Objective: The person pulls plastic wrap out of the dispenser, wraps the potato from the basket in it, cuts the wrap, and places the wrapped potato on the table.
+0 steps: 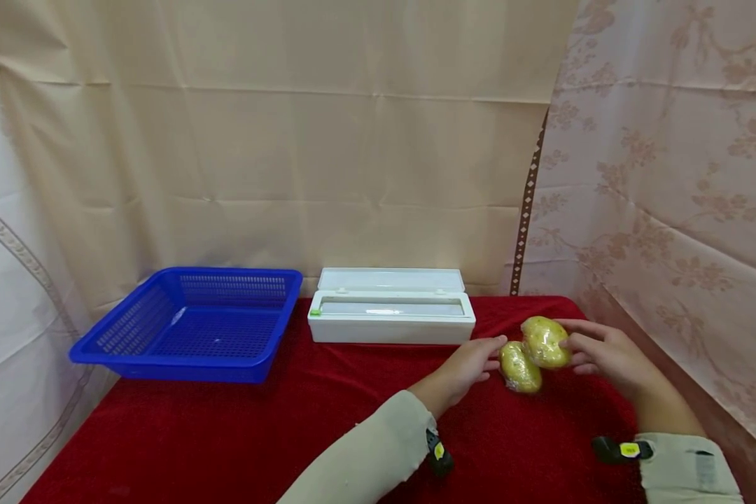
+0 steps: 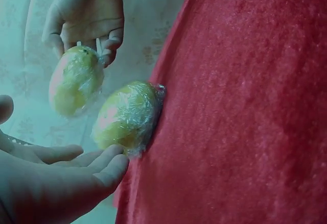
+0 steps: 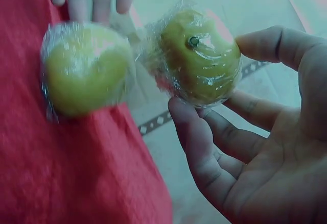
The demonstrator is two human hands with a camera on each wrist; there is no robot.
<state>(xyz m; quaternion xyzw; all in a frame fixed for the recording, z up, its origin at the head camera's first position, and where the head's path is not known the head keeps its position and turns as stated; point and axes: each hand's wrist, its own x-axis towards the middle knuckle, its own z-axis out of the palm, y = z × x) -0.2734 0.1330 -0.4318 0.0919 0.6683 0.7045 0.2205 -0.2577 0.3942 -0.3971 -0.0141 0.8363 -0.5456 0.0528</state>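
Two roundish yellow-green fruits in clear plastic film are at the right of the table; their exact kind is unclear. My right hand (image 1: 611,353) holds one wrapped fruit (image 1: 544,341) between thumb and fingers, raised above the red cloth. In the right wrist view, this fruit (image 3: 202,55) shows a small green stem scar. The other wrapped fruit (image 1: 520,367) rests on the cloth, just left of and below the held one. My left hand (image 1: 466,367) is beside it with fingers extended, fingertips (image 2: 116,155) at its edge; whether they touch it is hard to tell.
A blue perforated plastic basket (image 1: 264,371) stands at the left of the red-covered table (image 1: 227,441). At the back middle is a white oblong box (image 1: 390,332) with its lid raised and a small green piece at its left corner. Curtains hang behind and at both sides.
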